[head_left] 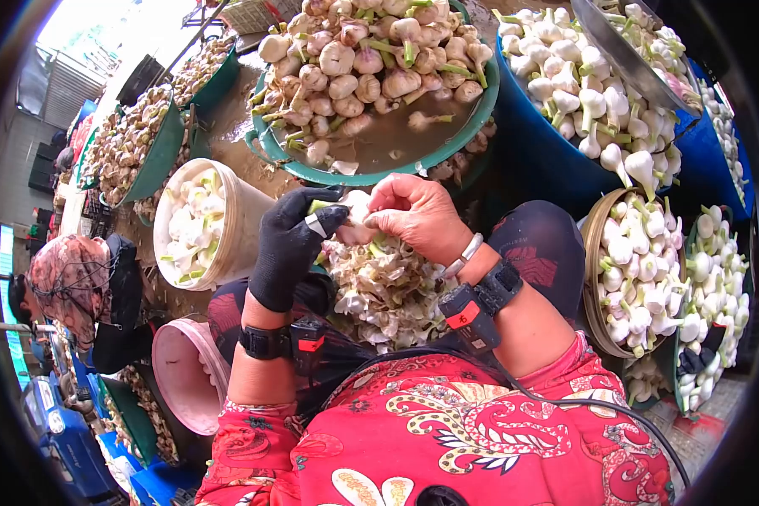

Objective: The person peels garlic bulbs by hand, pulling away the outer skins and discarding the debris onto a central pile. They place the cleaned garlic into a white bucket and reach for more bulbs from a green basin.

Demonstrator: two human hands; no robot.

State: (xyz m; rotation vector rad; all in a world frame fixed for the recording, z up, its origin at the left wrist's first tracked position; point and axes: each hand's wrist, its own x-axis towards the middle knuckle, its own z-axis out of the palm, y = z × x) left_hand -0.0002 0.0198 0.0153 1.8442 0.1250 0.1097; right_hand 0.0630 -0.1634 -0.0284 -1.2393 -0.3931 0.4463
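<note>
My left hand [288, 240], in a black glove with a pale band round one finger, grips a garlic bulb [357, 221] by its stem side. Bare and wearing a bracelet, my right hand [426, 221] pinches at the bulb's other side, fingertips closed on its skin. Whether a loose strip of skin is between them I cannot make out. Beneath both hands, between my knees, lies a heap of garlic peelings [384, 291]. Just beyond stands a green tub [257, 135] of murky water piled with unpeeled garlic bulbs [354, 76].
To the left are a white bucket [244, 215] of trimmings and a pink bucket [173, 367]. A blue barrel [519, 139] and a round container [594, 278] hold white garlic on the right. Another person [76, 287] sits at far left, near green tubs of garlic.
</note>
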